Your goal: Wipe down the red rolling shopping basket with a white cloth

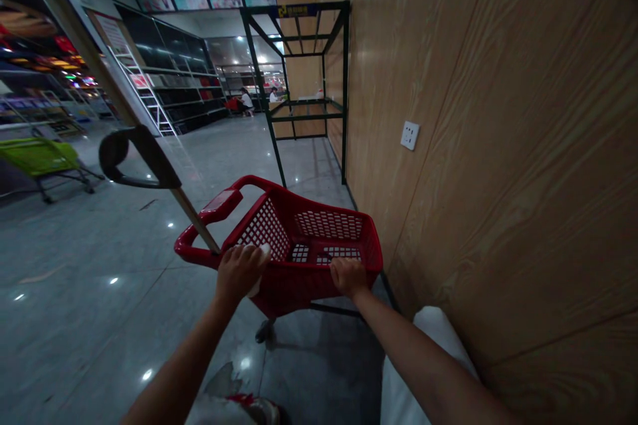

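A green plastic cart stands far off on the left, on the shiny grey floor. A long wooden stick with a dark curved piece leans across the view, and its low end comes down at the left hand. That hand's fingers are curled shut on the near rim of the red plastic shopping basket on wheels, with something white under them. The basket sits on the floor, just beside the brown wooden wall. The right hand grips the same rim, fingers closed. A dark metal rack stands farther back against the wall, and a white socket is on the wall.
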`<state>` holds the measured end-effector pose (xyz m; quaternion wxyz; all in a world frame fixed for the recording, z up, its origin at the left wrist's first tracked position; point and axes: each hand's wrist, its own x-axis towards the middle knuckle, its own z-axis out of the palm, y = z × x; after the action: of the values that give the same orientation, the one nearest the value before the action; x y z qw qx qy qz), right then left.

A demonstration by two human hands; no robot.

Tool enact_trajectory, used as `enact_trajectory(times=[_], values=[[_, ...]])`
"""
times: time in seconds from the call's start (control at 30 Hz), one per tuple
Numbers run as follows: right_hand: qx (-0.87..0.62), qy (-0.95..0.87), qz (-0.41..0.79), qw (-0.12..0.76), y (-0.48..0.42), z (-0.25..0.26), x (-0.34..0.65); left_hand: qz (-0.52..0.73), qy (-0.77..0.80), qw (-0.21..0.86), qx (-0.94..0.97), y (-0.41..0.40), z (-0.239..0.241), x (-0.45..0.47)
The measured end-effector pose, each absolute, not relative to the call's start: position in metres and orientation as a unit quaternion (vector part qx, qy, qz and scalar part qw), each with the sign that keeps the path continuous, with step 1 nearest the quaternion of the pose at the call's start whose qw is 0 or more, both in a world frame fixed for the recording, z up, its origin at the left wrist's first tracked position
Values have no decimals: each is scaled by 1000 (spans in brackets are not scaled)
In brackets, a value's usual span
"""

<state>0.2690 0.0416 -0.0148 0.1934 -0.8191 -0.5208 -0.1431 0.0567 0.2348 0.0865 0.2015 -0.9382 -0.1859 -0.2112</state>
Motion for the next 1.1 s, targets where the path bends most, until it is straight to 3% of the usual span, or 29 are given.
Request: enact_trajectory(times=[0.17, 0.47, 0.9, 1.1], values=[[-827, -506, -148, 197, 45, -12, 264, -224, -229, 198, -926, 208, 73, 75], [-834, -504, -125, 184, 45, -9, 265, -210, -239, 75, -945, 124, 31, 163], [-812, -535, -133, 190, 44, -12, 269, -266, -150, 195, -932, 243, 75, 46], [-813, -532, -132, 197, 54, -13, 261, -251, -177, 173, -936, 205, 50, 79]])
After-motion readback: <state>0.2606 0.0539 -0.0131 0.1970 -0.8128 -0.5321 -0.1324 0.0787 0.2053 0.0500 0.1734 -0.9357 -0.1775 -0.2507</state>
